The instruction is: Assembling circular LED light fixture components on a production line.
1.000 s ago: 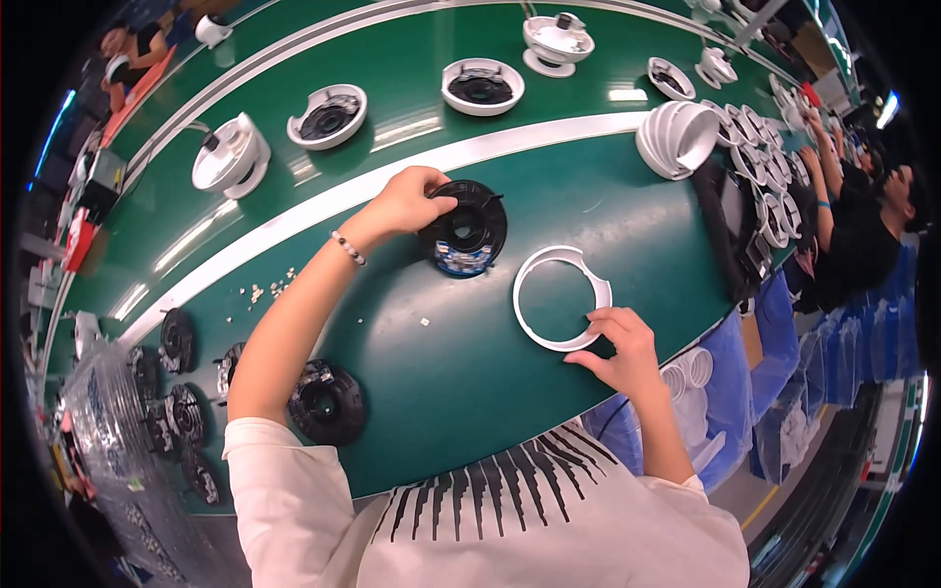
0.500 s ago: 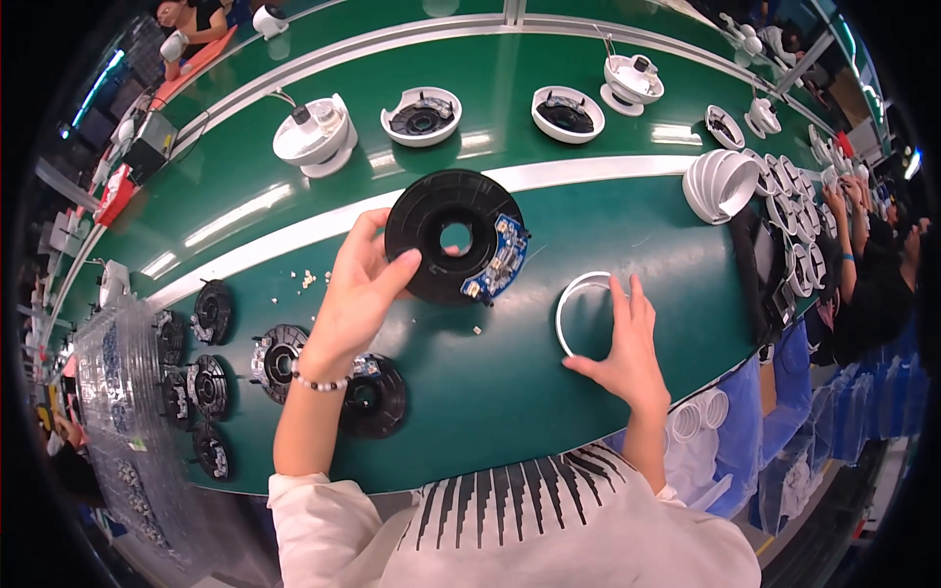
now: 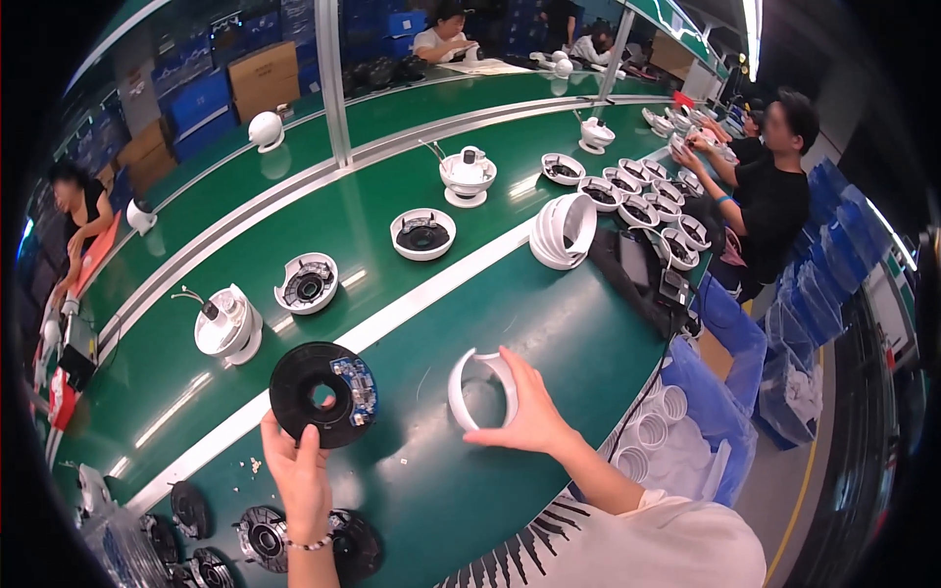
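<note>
My left hand [image 3: 297, 477] holds up a black round disc [image 3: 319, 393] with a centre hole and a small blue circuit board on its right side. The disc is lifted off the green belt [image 3: 421, 490] and faces me. My right hand [image 3: 529, 407] grips a white plastic ring [image 3: 472, 386], tilted up on edge just above the belt. The two parts are apart, the disc to the left of the ring.
Several black discs [image 3: 265, 537] lie at the lower left. White dome housings [image 3: 422, 233] and a white camera body [image 3: 226, 321] ride the far belt. A stack of white rings [image 3: 561, 229] stands at the right, near a seated person [image 3: 769, 196]. Clear bags of rings [image 3: 667, 431] hang off the belt edge.
Both hands have lifted their parts: the black disc came off the belt and turned to face me, and the white ring was picked up and tipped on edge. My view rose toward the far belt.
</note>
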The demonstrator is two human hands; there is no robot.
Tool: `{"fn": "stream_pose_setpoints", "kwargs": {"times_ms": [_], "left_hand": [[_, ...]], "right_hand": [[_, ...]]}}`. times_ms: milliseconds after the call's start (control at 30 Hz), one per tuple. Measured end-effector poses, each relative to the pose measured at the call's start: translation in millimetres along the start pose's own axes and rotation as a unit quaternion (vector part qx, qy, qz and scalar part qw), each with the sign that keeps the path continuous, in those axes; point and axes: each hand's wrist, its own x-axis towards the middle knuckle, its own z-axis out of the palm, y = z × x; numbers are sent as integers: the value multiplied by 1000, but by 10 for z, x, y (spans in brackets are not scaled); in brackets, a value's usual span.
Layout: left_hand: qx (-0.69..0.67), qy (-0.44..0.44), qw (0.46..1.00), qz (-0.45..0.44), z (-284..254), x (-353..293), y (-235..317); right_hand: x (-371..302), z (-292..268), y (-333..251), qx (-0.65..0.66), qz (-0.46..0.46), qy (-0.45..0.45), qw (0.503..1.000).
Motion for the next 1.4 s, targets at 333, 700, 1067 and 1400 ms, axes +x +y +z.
{"fn": "stream_pose_setpoints", "kwargs": {"times_ms": [333, 700, 1067, 1400], "left_hand": [[-138, -220, 963, -70, 293, -164, 35], [-437, -126, 865, -214, 41, 56, -10], [-376, -80, 895, -228, -85, 32, -34], [-353, -23, 921, -162, 7, -40, -22]], "right_hand": [[247, 352, -770, 223, -157, -23, 962], [512, 396, -973, 170, -327, -127, 921], [501, 526, -974, 194, -326, -164, 911], [341, 517, -1130, 29, -377, -69, 923]]}}
